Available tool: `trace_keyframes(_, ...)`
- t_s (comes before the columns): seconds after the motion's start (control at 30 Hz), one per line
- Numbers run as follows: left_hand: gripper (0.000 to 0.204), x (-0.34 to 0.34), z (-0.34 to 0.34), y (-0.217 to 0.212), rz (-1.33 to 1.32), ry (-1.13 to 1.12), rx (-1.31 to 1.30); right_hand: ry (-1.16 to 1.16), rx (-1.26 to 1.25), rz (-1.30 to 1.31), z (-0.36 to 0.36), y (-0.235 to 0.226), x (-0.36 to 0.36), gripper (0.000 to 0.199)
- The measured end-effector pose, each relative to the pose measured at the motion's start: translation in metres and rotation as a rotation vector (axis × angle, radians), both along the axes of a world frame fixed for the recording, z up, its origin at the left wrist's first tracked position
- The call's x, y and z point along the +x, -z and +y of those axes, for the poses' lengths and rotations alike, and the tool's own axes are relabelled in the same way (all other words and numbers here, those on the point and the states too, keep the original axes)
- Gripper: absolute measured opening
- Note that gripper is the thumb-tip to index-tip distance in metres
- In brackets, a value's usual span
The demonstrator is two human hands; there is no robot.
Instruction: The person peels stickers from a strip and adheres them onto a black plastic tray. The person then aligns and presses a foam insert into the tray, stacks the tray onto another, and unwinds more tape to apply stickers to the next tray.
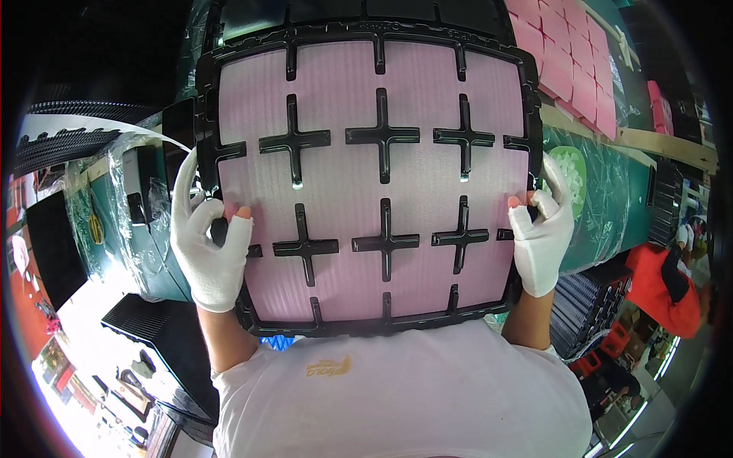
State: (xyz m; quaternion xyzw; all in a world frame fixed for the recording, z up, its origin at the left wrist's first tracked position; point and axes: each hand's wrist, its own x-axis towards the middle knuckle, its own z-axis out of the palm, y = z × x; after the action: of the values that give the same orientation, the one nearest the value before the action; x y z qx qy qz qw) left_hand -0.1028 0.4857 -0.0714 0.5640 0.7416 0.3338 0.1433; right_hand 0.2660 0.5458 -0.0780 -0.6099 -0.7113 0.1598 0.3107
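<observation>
A black plastic tray (382,136) is held up in front of my chest, its face toward me. Cross-shaped black ribs divide it, and pale pink foam sheeting (343,183) shows between them. My left hand (214,244), in a white glove with a bare thumb tip, grips the tray's left edge. On the opposite edge my right hand (544,240), gloved the same way, has its thumb on the front. The remaining fingers of both hands are partly hidden at the rim. Beyond the held tray's far edge lies another black tray (412,11).
Pink foam pieces (573,57) lie on the far right of the green, film-covered table. A green dish (574,200) of white bits sits near my right hand. Stacked black trays (584,309) stand lower right. To the left are yellow-handled scissors (95,227) and black crates (156,336).
</observation>
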Motion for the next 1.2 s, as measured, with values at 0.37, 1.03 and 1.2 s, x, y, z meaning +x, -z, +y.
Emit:
trace_keyframes(0.37,0.013,0.001,0.001,0.002,-0.019,-0.012,0.0,0.006,-0.019,-0.007,0.0,-0.002,0.0,0.01)
trace_keyframes(1.03,0.017,-0.002,0.0,0.007,-0.029,0.029,0.053,0.045,-0.066,0.096,0.001,-0.004,-0.002,0.013)
trace_keyframes(1.2,0.018,-0.003,-0.002,0.009,0.005,0.079,0.107,0.067,-0.102,0.117,-0.001,-0.006,-0.002,0.015)
